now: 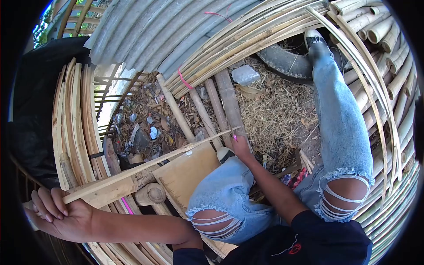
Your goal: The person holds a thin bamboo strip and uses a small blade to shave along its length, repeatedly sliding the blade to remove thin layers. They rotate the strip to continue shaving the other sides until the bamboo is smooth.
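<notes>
A long, thin, pale bamboo strip (145,165) runs diagonally from the lower left up to the middle of the view. My left hand (62,214) is closed around its lower left end, palm up. My right hand (240,145) is near the strip's other end, with its fingers closed on a small pink thing, only a bit of which shows. Whether a blade extends from it cannot be made out. Below the strip a tan board (190,172) lies beside my left knee. A cut bamboo piece (150,194) sits left of the board.
Split bamboo bundles stand at the left (75,128) and top (229,44). Bamboo poles (397,53) are piled at the right. A tire (287,64) lies near my outstretched foot. Corrugated sheet (145,31) leans at the top, above poles, straw and litter.
</notes>
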`<move>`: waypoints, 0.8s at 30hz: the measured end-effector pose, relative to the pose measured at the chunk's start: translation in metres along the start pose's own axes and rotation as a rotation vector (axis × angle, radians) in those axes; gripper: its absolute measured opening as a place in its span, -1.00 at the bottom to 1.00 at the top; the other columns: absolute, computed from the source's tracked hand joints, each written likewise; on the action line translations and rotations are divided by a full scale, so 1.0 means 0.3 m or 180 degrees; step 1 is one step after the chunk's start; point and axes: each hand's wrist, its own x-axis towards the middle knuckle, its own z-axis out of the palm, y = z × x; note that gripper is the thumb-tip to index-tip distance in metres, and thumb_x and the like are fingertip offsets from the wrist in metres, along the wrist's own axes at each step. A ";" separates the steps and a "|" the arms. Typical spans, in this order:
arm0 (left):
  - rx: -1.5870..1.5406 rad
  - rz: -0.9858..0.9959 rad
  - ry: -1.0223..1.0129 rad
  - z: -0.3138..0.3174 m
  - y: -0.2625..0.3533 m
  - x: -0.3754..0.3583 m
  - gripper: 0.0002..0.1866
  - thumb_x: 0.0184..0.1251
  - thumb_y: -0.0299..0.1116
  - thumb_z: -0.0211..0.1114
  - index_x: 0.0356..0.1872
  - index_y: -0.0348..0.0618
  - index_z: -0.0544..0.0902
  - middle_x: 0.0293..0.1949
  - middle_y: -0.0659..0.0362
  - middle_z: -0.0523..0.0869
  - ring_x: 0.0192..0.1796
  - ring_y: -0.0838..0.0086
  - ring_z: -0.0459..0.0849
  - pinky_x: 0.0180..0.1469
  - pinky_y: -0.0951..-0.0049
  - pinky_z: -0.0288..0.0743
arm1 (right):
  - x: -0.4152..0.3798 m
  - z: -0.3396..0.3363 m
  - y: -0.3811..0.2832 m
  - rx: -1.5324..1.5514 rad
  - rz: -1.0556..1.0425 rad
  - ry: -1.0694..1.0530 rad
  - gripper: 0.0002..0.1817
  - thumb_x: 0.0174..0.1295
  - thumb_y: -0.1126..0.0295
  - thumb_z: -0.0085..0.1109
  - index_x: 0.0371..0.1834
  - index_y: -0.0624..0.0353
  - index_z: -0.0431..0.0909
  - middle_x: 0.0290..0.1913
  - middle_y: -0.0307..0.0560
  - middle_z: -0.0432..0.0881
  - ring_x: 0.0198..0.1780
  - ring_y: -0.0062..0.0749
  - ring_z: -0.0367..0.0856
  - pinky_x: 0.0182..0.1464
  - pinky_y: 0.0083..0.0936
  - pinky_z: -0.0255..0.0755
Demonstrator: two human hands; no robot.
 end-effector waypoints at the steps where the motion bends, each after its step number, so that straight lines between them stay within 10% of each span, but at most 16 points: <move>1: -0.0223 -0.0115 -0.0132 -0.017 0.002 0.007 -0.71 0.33 -0.47 -0.03 -0.61 -0.12 0.19 -0.64 0.27 0.21 -0.69 0.65 0.09 -0.73 0.70 0.03 | 0.006 0.015 0.105 0.0009 0.0025 0.0004 -0.71 0.12 0.38 -0.09 -0.59 0.43 0.43 -0.56 0.33 0.47 -0.45 0.16 0.51 -0.43 -0.08 0.27; 3: -0.0388 -0.0283 -0.0107 -0.029 0.012 0.014 -0.73 0.27 -0.50 -0.03 -0.63 -0.11 0.19 -0.65 0.27 0.22 -0.70 0.66 0.09 -0.73 0.70 0.04 | 0.016 0.060 0.355 -0.1303 -0.1770 0.0830 -0.71 0.13 0.38 -0.11 -0.60 0.39 0.46 -0.50 0.30 0.52 -0.39 0.17 0.54 -0.37 -0.08 0.37; 7: -0.0588 -0.0404 -0.0002 -0.050 0.023 0.027 -0.81 0.12 -0.54 -0.08 -0.65 -0.10 0.20 -0.66 0.26 0.25 -0.72 0.65 0.13 -0.71 0.68 0.08 | 0.059 0.040 0.429 -0.1600 -0.0386 -0.0075 -0.71 0.12 0.36 -0.12 -0.54 0.37 0.51 -0.39 0.32 0.56 -0.23 0.22 0.55 -0.16 -0.08 0.45; 10: -0.0716 -0.0429 -0.0121 -0.056 0.024 0.014 -0.78 0.21 -0.50 -0.09 -0.63 -0.14 0.22 -0.66 0.26 0.23 -0.70 0.65 0.13 -0.65 0.67 0.04 | 0.033 0.076 0.431 -0.1506 -0.0399 0.0597 -0.89 -0.04 0.43 -0.01 -0.57 0.23 0.44 -0.58 0.09 0.43 -0.54 -0.09 0.41 -0.52 -0.21 0.25; 13: -0.0556 -0.0312 0.0016 -0.046 0.019 0.010 -0.78 0.18 -0.53 -0.09 -0.64 -0.10 0.20 -0.66 0.26 0.24 -0.72 0.66 0.14 -0.72 0.68 0.05 | 0.078 0.072 0.628 -0.2662 -0.1755 0.0575 -0.85 -0.03 0.38 -0.02 -0.57 0.23 0.47 -0.60 0.08 0.45 -0.57 -0.08 0.43 -0.53 -0.17 0.28; 20: 0.0341 0.0278 0.0532 0.010 -0.059 0.020 -0.77 0.33 -0.45 0.02 -0.53 -0.16 0.25 -0.65 0.29 0.22 -0.70 0.71 0.06 -0.73 0.73 -0.03 | -0.034 -0.013 0.569 -0.2503 -0.1815 0.0791 -0.85 -0.04 0.36 -0.03 -0.65 0.15 0.47 -0.64 0.02 0.45 -0.53 -0.13 0.47 -0.52 -0.15 0.32; 24: 0.0562 0.0456 0.0961 0.116 -0.082 0.006 -0.77 0.31 -0.40 0.08 -0.52 -0.17 0.28 -0.65 0.29 0.20 -0.69 0.71 0.07 -0.73 0.73 -0.04 | -0.019 0.028 0.429 -0.1413 -0.0215 0.0532 -0.65 0.10 0.08 0.06 -0.57 0.16 0.51 -0.71 0.02 0.37 -0.62 -0.18 0.39 -0.51 -0.26 0.27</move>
